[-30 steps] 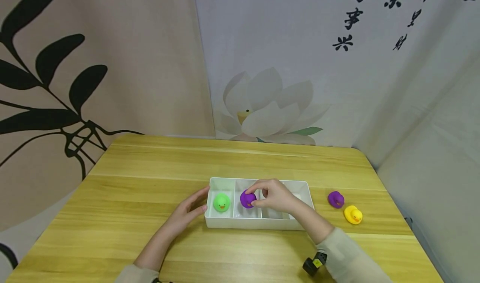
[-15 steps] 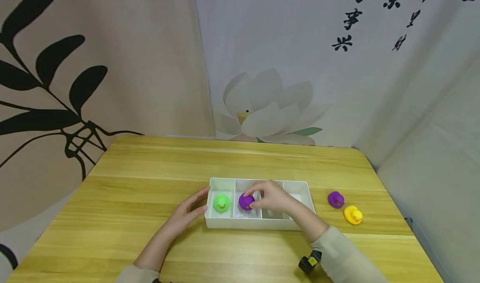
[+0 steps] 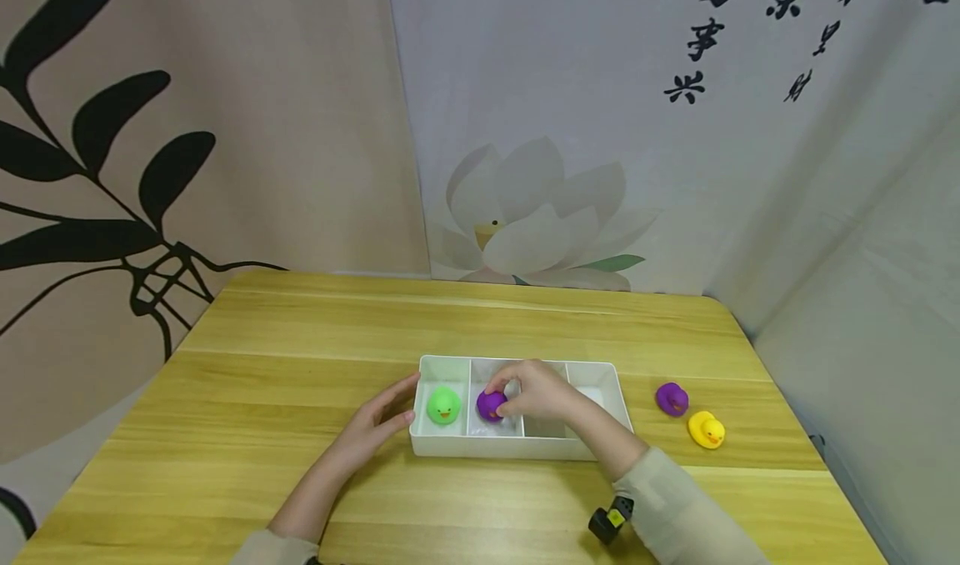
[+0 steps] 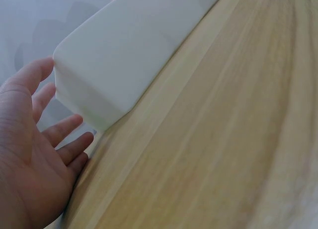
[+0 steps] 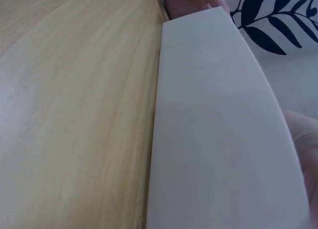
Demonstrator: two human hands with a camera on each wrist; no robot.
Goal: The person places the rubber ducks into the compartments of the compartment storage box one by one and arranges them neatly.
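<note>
A white divided tray (image 3: 510, 447) lies on the table, with a green rubber duck (image 3: 443, 405) in its leftmost compartment. My right hand (image 3: 538, 394) reaches over the tray and pinches a purple rubber duck (image 3: 490, 407) between thumb and fingers, low in the second compartment from the left. At the tray's left end, my left hand (image 3: 378, 422) has its thumb and fingers extended against the wall. In the left wrist view the left hand's fingers (image 4: 37, 75) are spread at the tray's corner. The tray's side wall hides the purple duck in the right wrist view.
Right of the tray, a second purple duck (image 3: 672, 399) and a yellow rubber duck (image 3: 707, 429) sit on the wooden table (image 3: 337, 323). Behind the table hangs a printed curtain (image 3: 562, 65). A small black device (image 3: 611, 521) is at the right wrist.
My right hand has shifted slightly left and down with the purple duck, which now sits lower in its compartment. The left hand and the other ducks have stayed put.
</note>
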